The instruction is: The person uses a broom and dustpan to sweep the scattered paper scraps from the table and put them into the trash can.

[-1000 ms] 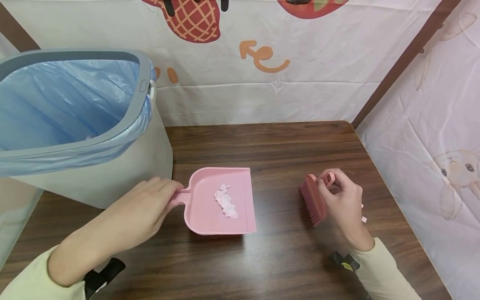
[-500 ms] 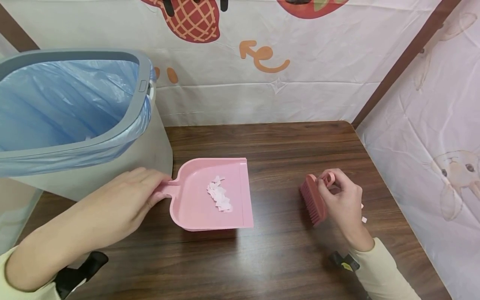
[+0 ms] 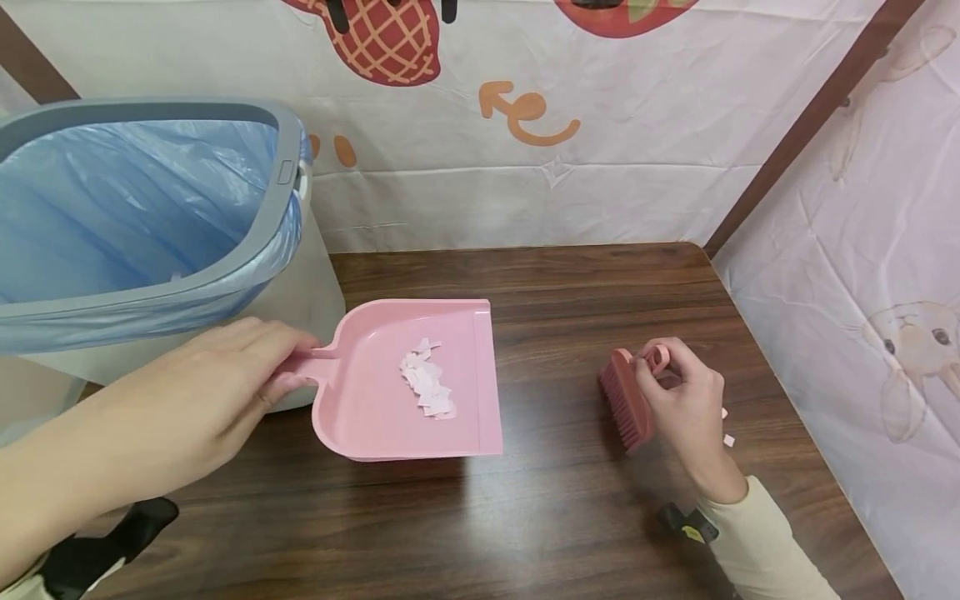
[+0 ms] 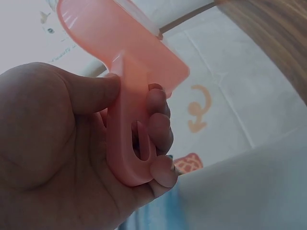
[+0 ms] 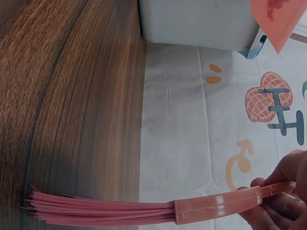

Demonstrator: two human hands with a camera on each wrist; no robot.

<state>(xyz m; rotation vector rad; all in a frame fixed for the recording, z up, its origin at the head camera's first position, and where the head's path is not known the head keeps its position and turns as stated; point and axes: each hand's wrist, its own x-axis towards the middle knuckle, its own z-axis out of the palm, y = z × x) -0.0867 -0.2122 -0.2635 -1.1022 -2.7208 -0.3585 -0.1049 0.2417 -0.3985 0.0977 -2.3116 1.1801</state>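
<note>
Closest to me, a person's bare left hand [image 3: 202, 392] reaches in from the left, fingers curled round the slotted handle of a pink dustpan [image 3: 367, 408], thumb laid along it. The dustpan is held up off the table [image 3: 555, 533], in front of the right side of a bin, its straight lip facing right. A small heap of pale paper scraps [image 3: 427, 383] lies in the middle of it.

To the right, well apart, the right hand [image 3: 686, 417] pinches the looped handle end of a darker pink brush [image 3: 628, 400] between thumb and fingers. Its bristles point down towards the table; whether the tips touch I cannot tell. A couple of loose scraps [image 3: 729, 440] lie on the dark wood-grain table just beyond that hand's outer side.

Farther back on the left stands the pale bin [image 3: 288, 179], grey-rimmed, with a blue plastic liner [image 3: 150, 200]. Behind everything hangs white printed cloth [image 3: 630, 192].
</note>
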